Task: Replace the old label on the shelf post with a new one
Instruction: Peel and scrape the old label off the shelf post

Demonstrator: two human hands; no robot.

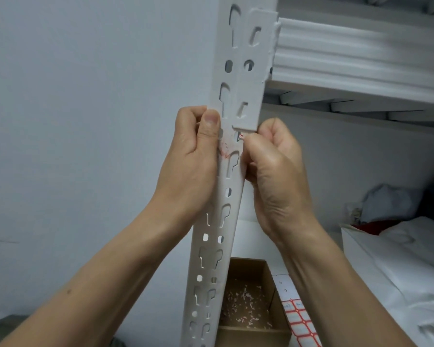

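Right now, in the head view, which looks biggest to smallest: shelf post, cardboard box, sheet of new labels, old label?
Largest first:
shelf post, nearest the camera
cardboard box
sheet of new labels, partly hidden
old label, mere scraps

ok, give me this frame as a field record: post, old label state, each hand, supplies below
post: white slotted metal shelf post, leaning slightly in view
old label: mostly gone; pink-red residue left on the post face
left hand: grips the post's left edge, thumb on the front
right hand: pinches a red-and-white label scrap at the right edge
box: open brown cardboard box below, holding paper scraps
new labels: sheet of red-bordered white stickers beside the box; none on the post
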